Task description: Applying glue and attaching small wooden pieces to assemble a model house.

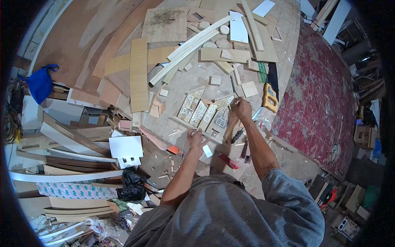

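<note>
Small pale wooden model house walls [204, 114] with white-framed windows lie on the cluttered worktable in front of me. My left hand [196, 140] rests at their near edge, fingers spread and seemingly gripping nothing. At the far right corner of the model, my right hand [242, 110] is closed in a pinch; whatever lies between its fingertips is too small to make out. Just right of that hand is a handsaw with a yellow handle [270, 99]. Closer to my body lies a red-handled tool [229, 161], its kind unclear.
Long wooden strips [191, 49], blocks and board offcuts cover the table's far side. A white cut-out sheet [125, 150] lies left of my left arm, near stacked curved boards [70, 160]. A blue bag [40, 85] hangs at far left. Dark red flooring [317, 99] stretches to the right.
</note>
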